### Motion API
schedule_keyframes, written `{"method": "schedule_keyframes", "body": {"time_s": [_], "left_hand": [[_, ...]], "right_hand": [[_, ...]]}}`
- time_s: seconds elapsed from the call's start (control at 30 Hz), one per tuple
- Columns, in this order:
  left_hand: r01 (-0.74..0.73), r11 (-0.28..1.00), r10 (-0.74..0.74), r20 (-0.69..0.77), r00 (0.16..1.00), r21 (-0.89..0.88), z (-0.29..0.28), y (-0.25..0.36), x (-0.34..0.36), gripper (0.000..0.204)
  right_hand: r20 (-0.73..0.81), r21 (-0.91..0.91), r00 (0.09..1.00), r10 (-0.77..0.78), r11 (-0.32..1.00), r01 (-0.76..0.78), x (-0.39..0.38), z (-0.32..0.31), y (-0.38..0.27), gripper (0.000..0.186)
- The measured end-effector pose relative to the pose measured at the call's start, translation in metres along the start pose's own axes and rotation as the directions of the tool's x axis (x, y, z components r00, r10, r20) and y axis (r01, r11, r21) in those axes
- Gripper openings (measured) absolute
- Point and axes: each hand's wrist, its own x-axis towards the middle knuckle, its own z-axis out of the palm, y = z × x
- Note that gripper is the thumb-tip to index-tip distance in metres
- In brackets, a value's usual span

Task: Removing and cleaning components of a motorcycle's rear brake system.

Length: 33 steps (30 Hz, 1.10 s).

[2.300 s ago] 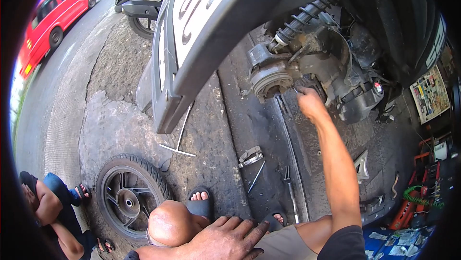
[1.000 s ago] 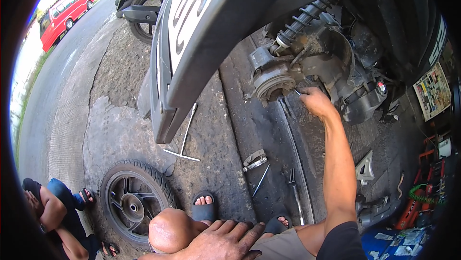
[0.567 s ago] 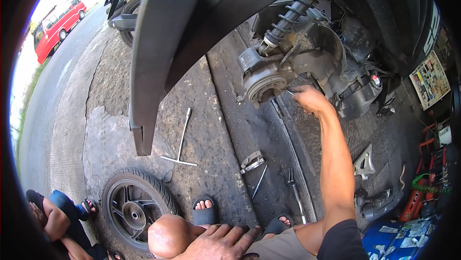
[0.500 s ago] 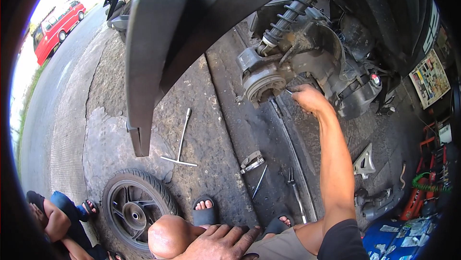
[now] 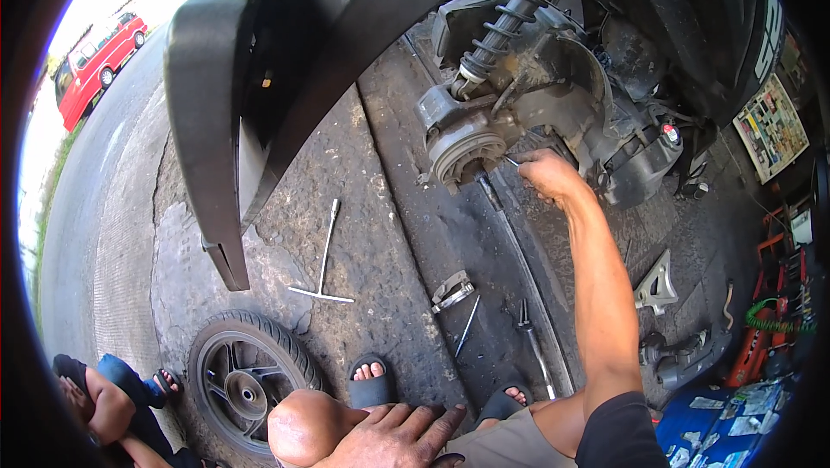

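Note:
My right hand [image 5: 545,176] grips a thin metal tool [image 5: 512,162] whose tip meets the worn round brake hub [image 5: 465,157] of the scooter's rear wheel mount, which has no wheel on it. Above the hub rises a coil-spring shock absorber [image 5: 514,14], beside the dirty metal engine casing [image 5: 640,172]. A dark rod [image 5: 493,198] sticks down below the hub. My left hand [image 5: 391,440] lies by my knee [image 5: 304,425] at the lower edge, fingers loosely spread and holding nothing visible. The scooter's black rear fender [image 5: 207,122] hangs to the left of the hub.
A detached wheel [image 5: 248,393], a T-handle wrench [image 5: 322,293], a clamp-like part [image 5: 450,293], a bracket [image 5: 657,286] and several tools lie on the ground. Another person [image 5: 104,403] sits at left. Beyond runs a road with a red van [image 5: 99,61]. Red-handled tools [image 5: 748,351] crowd the right.
The fender has swung left, so its white plate is out of sight. The view has shifted slightly. The red van has moved farther along the road. My right hand stays at the hub.

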Motion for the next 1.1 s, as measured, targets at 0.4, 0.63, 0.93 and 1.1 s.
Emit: {"method": "schedule_keyframes", "body": {"time_s": [0.4,0.63,0.93,1.1], "left_hand": [[0.005,1.0,-0.005,0.013,1.0,0.027,0.005,0.005,0.004,0.058],[0.004,0.999,-0.004,-0.002,1.0,0.033,0.007,0.009,0.003,0.058],[0.016,1.0,-0.015,-0.014,1.0,0.027,0.007,0.007,0.0,0.06],[0.023,0.998,-0.022,-0.001,1.0,0.05,0.006,0.006,0.0,0.06]], "right_hand": [[-0.154,0.314,0.988,0.02,0.949,0.03,-0.002,0.02,0.015,0.024],[-0.199,0.536,0.977,0.077,0.843,0.043,-0.001,0.028,0.017,0.011],[-0.107,0.22,0.994,0.037,0.975,-0.013,-0.01,0.004,0.008,0.035],[-0.053,0.146,0.999,0.011,0.989,-0.004,-0.009,-0.001,0.009,0.046]]}}
